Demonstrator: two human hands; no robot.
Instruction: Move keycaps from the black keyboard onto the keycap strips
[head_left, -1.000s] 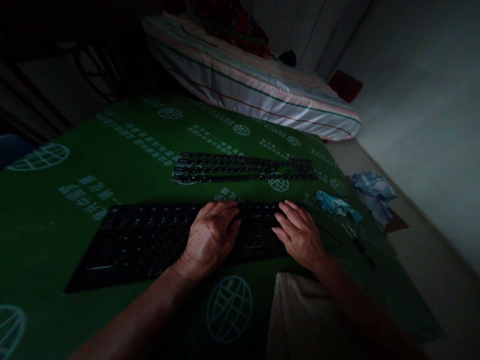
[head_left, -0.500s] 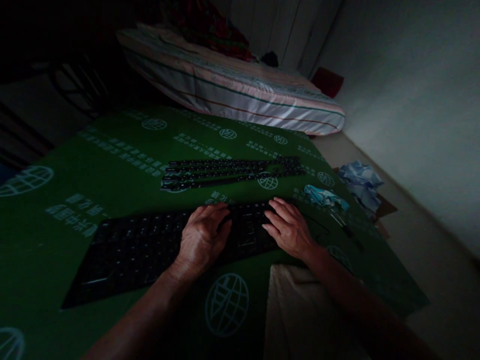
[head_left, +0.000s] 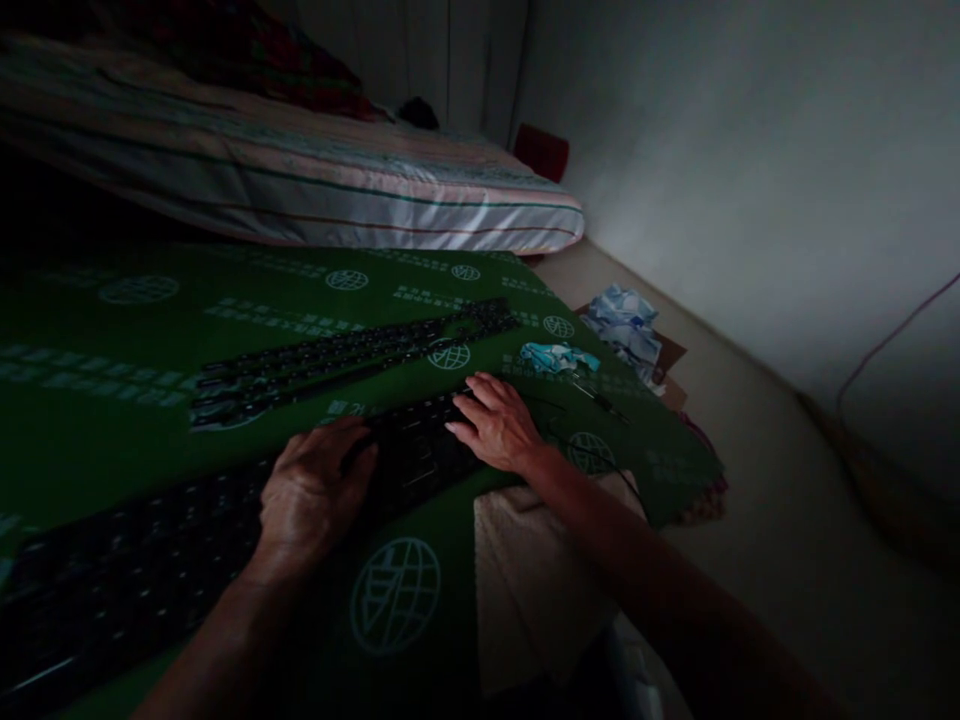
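A long black keyboard lies slantwise on the green table cover, its near left part dim. My left hand rests over its middle, fingers bent toward the far edge and thumb apart from them; some fingertips are hard to see. On the right end lies my right hand, fingers stretched and a little spread over the keys. I see nothing held in either hand. Beyond the keyboard, rows of small black keycaps are laid out side by side.
Right of the keycaps lie a crumpled turquoise wrapper and a thin screwdriver-like tool. A beige cloth sits under my right forearm. Past the green table cover stands a striped mattress. Crumpled blue-white material lies on the floor.
The view has turned to the right, so the table and keyboard appear further left. Both hands stay on the keyboard in nearly the same pose.
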